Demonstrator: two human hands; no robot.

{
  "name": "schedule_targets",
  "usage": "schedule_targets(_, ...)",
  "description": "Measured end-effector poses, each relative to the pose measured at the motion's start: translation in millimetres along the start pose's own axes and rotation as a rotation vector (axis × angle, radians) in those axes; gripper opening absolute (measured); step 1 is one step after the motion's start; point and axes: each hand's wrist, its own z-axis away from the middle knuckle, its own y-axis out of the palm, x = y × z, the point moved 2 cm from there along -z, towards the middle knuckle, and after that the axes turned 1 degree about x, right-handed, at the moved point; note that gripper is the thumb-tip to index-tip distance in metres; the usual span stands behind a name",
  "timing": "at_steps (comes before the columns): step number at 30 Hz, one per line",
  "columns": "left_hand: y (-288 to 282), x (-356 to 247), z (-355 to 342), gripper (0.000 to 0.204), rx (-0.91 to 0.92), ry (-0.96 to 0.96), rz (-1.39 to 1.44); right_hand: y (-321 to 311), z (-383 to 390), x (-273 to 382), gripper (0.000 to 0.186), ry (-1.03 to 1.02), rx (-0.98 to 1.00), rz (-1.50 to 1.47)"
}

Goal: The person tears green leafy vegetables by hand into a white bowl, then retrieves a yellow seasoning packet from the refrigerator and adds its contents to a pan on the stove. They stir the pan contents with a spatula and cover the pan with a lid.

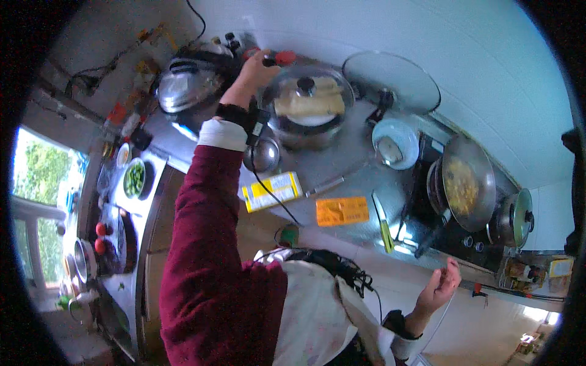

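Held left hand (257, 71) by a likely stiff red object (285, 58), upper centre, best gripped round its sides, couldn't tell finger closure, and held right hand (438, 285) lower right, fingers apart.

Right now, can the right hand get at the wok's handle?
Probably yes: the right hand looks empty near the counter's front edge, and the wok's handle points toward that edge with nothing visible between. The knife lies to the left, off that line.
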Motion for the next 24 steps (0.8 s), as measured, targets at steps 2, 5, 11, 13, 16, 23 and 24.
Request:
schedule_targets(2, 16, 18, -39, 0.057, 0.041, -0.019, 0.009, 24, 10, 10, 0.020, 0.050, -0.041, 0.020)
schedule_targets(5, 49, 44, -93, 0.057, 0.333, -0.113, -0.055, 51, 23, 24, 0.017, 0.085, 0.052, 0.165)
schedule_targets(11, 104, 103, -138, 0.036, 0.512, 0.289, -0.186, 76, 41, 47, 0.024, 0.436, 0.049, 0.198)
schedule_targets(13, 117, 104, -165, 0.036, 0.628, 0.508, -0.356, 80, 44, 54, 0.022, 0.516, 0.083, 0.244)
schedule_targets(16, 117, 126, -200, 0.047, 0.890, -0.038, -0.297, 87, 51, 57, 0.019, 0.624, 0.094, 0.258)
schedule_targets(23, 144, 178, -223, 0.078, 0.538, 0.489, -0.695, 97, 66, 54, 0.016, 0.625, 0.144, 0.307)
schedule_targets(24, 151, 182, -230, 0.081, 0.641, 0.450, -0.640, 96, 68, 53, 0.015, 0.629, 0.139, 0.304)
